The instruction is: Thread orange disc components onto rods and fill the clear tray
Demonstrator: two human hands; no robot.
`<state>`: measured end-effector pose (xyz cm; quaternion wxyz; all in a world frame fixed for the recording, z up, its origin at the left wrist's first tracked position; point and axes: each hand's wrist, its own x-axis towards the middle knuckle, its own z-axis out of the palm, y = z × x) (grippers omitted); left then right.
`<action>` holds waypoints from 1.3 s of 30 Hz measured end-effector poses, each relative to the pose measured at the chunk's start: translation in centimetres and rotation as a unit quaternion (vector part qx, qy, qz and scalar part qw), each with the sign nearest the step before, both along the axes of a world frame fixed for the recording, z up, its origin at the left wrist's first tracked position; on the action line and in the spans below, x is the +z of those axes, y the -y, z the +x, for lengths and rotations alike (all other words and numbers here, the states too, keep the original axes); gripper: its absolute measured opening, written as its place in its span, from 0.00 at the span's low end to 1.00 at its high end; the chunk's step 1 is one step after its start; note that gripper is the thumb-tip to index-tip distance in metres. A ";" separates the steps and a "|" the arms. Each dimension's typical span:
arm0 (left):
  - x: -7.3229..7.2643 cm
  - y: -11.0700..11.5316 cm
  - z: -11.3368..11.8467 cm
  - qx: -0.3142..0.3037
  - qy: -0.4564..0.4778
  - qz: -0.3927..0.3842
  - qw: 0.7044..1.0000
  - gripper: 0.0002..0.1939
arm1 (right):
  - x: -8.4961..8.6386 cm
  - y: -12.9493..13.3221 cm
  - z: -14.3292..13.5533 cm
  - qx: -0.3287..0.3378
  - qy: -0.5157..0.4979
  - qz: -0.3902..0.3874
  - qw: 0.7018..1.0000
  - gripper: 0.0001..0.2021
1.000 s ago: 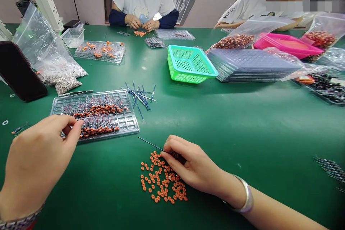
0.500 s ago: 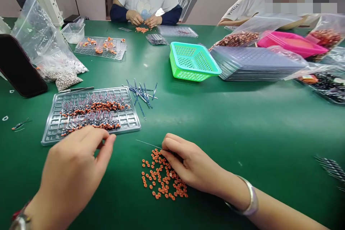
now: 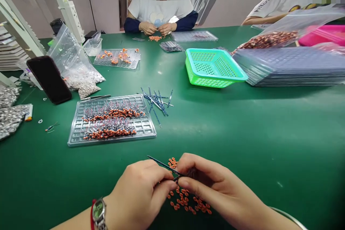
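Above a scatter of small orange rings (image 3: 185, 201) on the green table, my two hands meet fingertip to fingertip. My right hand (image 3: 215, 187) is closed on a thin dark strip (image 3: 161, 162) that slants up to the left. My left hand (image 3: 145, 187) pinches at a small dark piece beside the strip, too hidden to name. To the upper left lies a clear tray (image 3: 145, 129) with rows of small orange-tipped wired parts (image 3: 113, 115). More dark blue strips (image 3: 156, 100) lie loose at its right corner.
A green basket (image 3: 215, 68) stands beyond my hands, with stacked clear trays (image 3: 291, 66) to its right. A phone (image 3: 50, 79) leans at the left by plastic bags (image 3: 75, 61). Across the table, a person's hands (image 3: 157, 28) work over orange pieces. Another person sits at the upper right.
The view has shifted left. My left hand has come over to my right hand and met it. A dark strip now shows at my fingers, where a thin needle-like wire was in my right hand.
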<state>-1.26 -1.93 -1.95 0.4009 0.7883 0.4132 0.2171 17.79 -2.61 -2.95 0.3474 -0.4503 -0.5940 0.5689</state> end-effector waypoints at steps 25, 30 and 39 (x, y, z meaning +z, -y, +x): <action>4.9 -4.5 -8.1 0.211 -0.474 0.186 0.835 0.15 | -1.8 -3.3 4.2 -0.021 0.279 0.234 0.931 0.13; 5.2 -4.6 -8.4 0.243 -0.461 0.201 0.830 0.14 | -1.5 -3.5 4.2 -0.013 0.289 0.204 0.935 0.12; 5.2 -4.1 -7.4 0.280 -0.440 0.261 0.812 0.15 | -1.7 -3.0 1.8 -0.017 0.243 0.227 0.943 0.13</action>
